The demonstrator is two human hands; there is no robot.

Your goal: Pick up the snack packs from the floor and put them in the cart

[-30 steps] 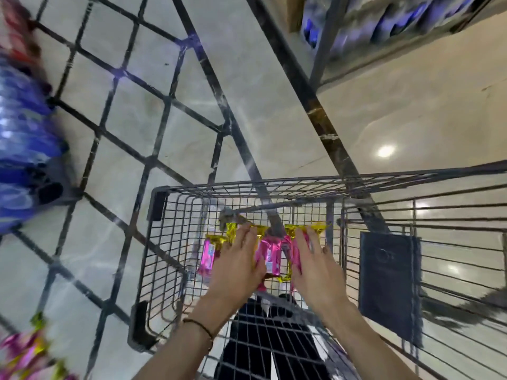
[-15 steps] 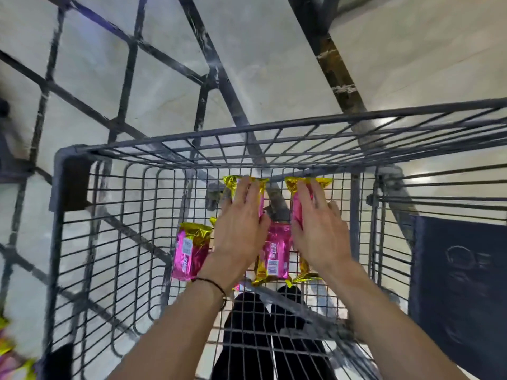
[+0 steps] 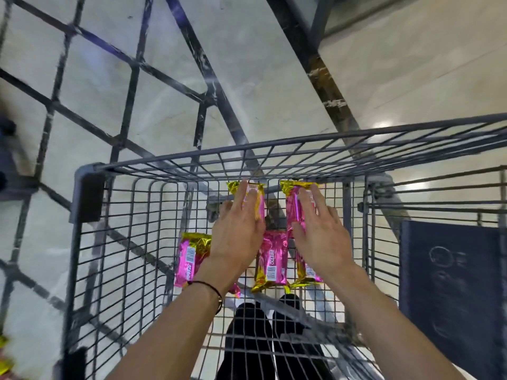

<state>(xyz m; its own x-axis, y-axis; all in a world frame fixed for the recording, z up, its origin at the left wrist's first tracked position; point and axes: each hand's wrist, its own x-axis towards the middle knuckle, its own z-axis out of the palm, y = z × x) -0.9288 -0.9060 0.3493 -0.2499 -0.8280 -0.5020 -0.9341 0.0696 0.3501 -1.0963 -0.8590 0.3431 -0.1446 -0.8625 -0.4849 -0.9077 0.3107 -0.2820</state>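
Now | left hand [image 3: 238, 237] flat, fingers straight, on snack packs [image 3: 271, 259] (inside cart [image 3: 274, 149]) | right hand [image 3: 321, 242] likewise

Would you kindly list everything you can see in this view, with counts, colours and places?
snack packs: at least five, pink with gold ends, on the cart's wire bottom
floor packs: count unclear, gold and pink, blurred, lower left edge
cart: one, grey wire, centre
panel: one, dark blue, cart's right side
floor: pale tiles with dark lines, beneath
bracelet: one, black, left wrist
legs: two, black, seen through the cart
left hand: fingers straight, on a far pack
right hand: fingers straight, on another far pack
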